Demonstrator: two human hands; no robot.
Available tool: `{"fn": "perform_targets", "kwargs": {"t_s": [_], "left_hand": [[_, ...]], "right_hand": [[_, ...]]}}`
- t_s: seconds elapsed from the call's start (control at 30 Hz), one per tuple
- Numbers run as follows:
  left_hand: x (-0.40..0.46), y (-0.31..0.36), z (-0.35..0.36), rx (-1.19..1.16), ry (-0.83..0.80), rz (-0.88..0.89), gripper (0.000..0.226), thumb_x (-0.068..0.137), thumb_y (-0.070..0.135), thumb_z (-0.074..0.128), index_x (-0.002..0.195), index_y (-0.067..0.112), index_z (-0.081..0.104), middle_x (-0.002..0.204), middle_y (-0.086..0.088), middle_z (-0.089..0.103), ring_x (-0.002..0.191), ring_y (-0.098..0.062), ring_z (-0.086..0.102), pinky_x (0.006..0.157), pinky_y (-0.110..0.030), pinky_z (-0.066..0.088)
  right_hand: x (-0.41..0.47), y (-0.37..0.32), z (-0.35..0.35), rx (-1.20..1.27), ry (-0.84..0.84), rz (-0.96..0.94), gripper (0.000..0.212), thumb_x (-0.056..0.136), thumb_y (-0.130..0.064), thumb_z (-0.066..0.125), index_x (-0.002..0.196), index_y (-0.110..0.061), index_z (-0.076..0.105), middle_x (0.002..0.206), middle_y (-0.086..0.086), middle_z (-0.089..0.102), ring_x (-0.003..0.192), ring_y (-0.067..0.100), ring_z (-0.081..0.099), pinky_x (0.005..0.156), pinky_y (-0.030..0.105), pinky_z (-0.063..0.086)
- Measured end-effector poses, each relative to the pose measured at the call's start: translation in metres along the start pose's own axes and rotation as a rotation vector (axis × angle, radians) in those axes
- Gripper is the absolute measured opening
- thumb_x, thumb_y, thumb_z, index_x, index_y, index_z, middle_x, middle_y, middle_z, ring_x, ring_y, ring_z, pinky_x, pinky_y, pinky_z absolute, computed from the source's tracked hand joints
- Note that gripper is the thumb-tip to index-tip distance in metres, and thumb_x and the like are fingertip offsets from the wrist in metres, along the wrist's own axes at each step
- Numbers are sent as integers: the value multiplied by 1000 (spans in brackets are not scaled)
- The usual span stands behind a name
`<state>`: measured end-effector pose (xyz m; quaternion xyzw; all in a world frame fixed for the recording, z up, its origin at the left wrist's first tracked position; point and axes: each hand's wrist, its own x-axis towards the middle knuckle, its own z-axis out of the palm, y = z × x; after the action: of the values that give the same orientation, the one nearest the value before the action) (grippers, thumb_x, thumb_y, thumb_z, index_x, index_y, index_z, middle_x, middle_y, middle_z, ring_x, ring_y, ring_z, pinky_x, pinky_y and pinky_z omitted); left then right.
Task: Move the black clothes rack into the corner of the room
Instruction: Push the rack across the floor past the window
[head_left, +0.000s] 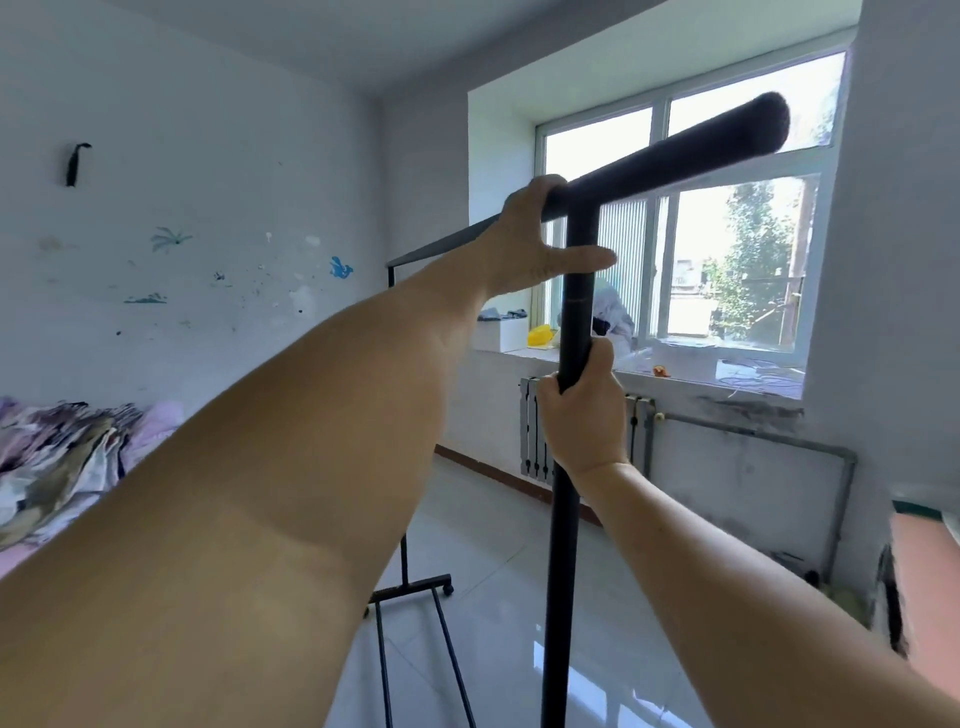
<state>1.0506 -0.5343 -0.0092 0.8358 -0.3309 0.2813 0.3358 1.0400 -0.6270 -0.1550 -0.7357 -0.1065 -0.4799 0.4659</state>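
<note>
The black clothes rack (576, 312) stands right in front of me, its near upright pole running from floor to a long top bar. My left hand (530, 244) reaches up and grips the top bar just left of the joint, thumb stretched toward the upright. My right hand (584, 415) is closed around the upright pole at mid height. The rack's far end and its wheeled base (415, 587) show beyond my left forearm, on the glossy tiled floor. No clothes hang on the rack.
A bed with crumpled bedding (67, 457) lies along the left wall. Ahead is a window (685, 249) with a cluttered sill, a radiator (535, 431) and pipes below it. A pink-topped piece of furniture (924, 566) sits at the right edge.
</note>
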Motion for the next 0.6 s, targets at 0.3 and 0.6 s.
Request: {"fn": "perform_targets", "kwargs": {"t_s": [0.3,0.6], "left_hand": [[57,-91,23,66,97,-125,84,68,51,71,134,25,26,142,-2,28,130,-18,33,108,-42,34],[119,-189,38,129,136,-196,83,70,52,68,136,29,22,145,2,25,133,-21,31,107,-43,33]], "right_hand": [[58,67,86,115,-123,-7,31,75,-7,49,84,-26,26,51,-11,39,44,13,42,45,24,32],[116,129,179,124,-168,11,26,77,-8,49,86,-22,28,53,-9,42,51,26,47,54,32,39]]}}
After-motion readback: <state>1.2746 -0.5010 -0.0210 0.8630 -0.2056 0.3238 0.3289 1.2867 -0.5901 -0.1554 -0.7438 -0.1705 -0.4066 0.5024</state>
